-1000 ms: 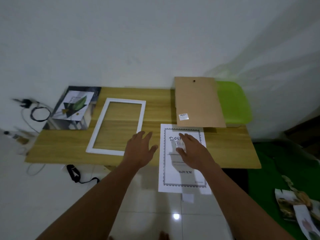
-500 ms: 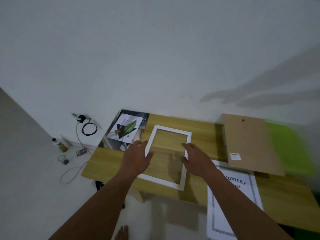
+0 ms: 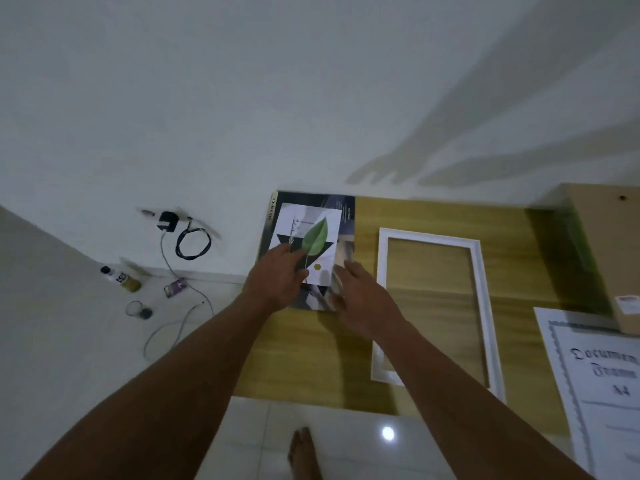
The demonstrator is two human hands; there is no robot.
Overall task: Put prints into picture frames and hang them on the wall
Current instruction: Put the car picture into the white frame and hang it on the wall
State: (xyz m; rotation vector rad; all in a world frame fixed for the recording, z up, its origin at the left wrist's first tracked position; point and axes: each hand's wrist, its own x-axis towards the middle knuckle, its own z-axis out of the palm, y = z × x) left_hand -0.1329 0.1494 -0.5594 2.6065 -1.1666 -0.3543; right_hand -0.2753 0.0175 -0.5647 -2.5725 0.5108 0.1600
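Note:
A dark print pack (image 3: pixel 341 216) with a green-leaf picture on its white cover lies at the left end of the low wooden table (image 3: pixel 298 358). My left hand (image 3: pixel 277 277) rests on its lower left part, fingers spread flat. At the pack's lower right edge is my right hand (image 3: pixel 360 299), fingers reaching to that edge; whether they grip it is not visible. An empty white picture frame (image 3: pixel 483 306) lies flat just right of my right hand. A certificate sheet (image 3: pixel 602 382) overhangs the table's front at far right, below a brown backing board (image 3: pixel 609 251).
The white wall rises right behind the table. On the floor to the left lie a charger with a coiled cable (image 3: pixel 188 237), a small bottle (image 3: pixel 121 279) and small items. My bare foot (image 3: pixel 304 455) stands on the tiles by the table's front edge.
Both hands left the certificate and frame and moved left onto the leaf print pack. My view swung left, so the frame and backing board now sit at the right.

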